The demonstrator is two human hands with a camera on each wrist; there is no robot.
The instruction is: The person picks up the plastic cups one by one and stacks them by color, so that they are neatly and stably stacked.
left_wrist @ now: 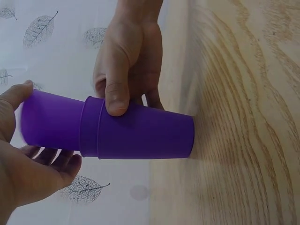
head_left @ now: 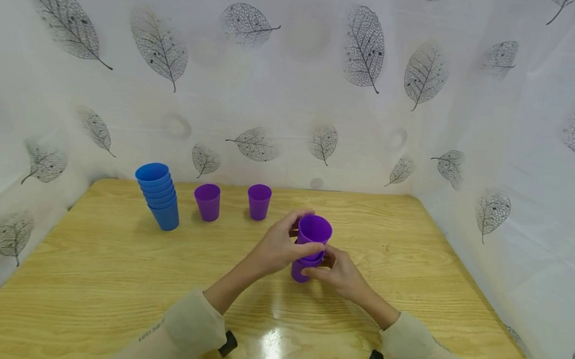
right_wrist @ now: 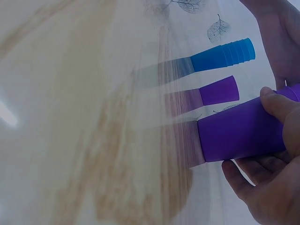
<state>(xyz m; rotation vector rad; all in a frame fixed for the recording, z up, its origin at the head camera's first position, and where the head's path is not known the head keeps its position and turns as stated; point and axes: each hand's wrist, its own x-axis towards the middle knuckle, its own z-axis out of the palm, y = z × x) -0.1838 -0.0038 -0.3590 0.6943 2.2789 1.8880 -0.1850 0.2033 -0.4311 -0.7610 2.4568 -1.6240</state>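
Note:
My left hand [head_left: 280, 248] grips a purple cup [head_left: 316, 227] between thumb and fingers, its mouth facing up. The lower part of this cup sits inside a short stack of purple cups [left_wrist: 145, 133], whose two rims show close together in the left wrist view. Around that stack, my right hand [head_left: 345, 273] curls its thumb and fingers. The stack stands upright, its base at the tabletop. In the right wrist view, the right hand's thumb lies along the side of the stack [right_wrist: 241, 129].
Two single purple cups [head_left: 208, 203] [head_left: 259, 202] stand upright toward the back of the wooden table [head_left: 92, 277]. Left of them is a leaning-looking stack of several blue cups [head_left: 164, 197]. A white leaf-printed sheet [head_left: 292, 93] hangs behind and along the sides.

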